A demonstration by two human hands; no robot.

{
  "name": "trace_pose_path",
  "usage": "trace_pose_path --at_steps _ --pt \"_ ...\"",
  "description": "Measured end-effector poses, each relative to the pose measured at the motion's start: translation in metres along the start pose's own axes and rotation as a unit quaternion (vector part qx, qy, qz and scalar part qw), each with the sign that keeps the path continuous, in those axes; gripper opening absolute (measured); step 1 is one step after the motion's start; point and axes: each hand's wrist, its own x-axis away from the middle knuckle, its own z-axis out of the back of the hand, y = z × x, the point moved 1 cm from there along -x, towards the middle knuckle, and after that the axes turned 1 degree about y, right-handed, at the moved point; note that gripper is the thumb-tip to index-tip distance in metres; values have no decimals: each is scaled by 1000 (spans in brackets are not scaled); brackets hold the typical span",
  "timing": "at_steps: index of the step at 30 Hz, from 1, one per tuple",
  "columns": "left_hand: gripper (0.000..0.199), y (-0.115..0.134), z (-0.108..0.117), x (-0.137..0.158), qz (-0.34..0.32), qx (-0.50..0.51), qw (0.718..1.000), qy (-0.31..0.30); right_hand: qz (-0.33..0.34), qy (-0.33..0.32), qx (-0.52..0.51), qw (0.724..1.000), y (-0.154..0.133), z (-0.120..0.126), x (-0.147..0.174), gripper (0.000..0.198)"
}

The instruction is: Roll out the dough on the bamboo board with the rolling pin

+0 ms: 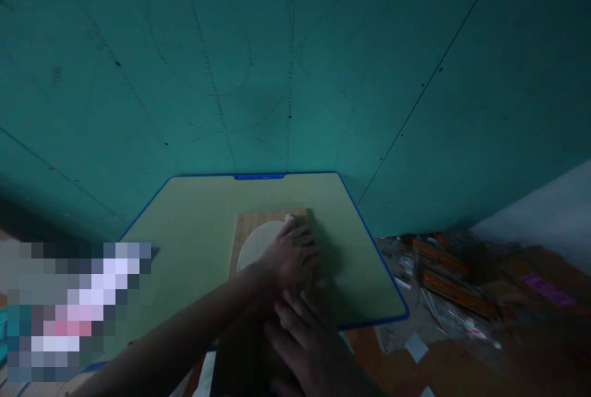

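A flat, rounded white sheet that looks like dough (259, 242) lies on a small wooden board (252, 220). My left hand (293, 255) reaches across from the lower left and rests over the right side of the sheet, fingers bent and close together. Just beyond its fingers pokes a small pale rounded end (289, 218); the rest of that piece is hidden under the hand. Nearer to me, my right hand (302, 338) is blurred and dark, its fingers apart, close below the left hand. Nothing shows in it.
The board stands on a pale green tabletop with a blue rim (198, 200), pushed against a green wall (258, 77) with pencil marks. On the floor at right lie plastic-wrapped orange pieces (455, 286) and cardboard (530, 274). A pixelated patch covers the left side.
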Motion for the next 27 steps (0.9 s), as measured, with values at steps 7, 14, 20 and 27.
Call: trace_pose_path --at_steps 7,14,20,27 --pt "62 -51 -2 76 -13 -45 997 65 80 27 -20 996 -26 -6 -57 54" --pt "72 -33 -6 48 -7 1 999 45 89 93 23 991 -3 -33 -32 47" --pt "67 1 -12 -6 -35 0 999 -18 40 48 9 998 22 -8 20 69" --pt "68 -13 -7 20 -10 -31 999 8 -35 59 5 998 -19 -9 -1 62"
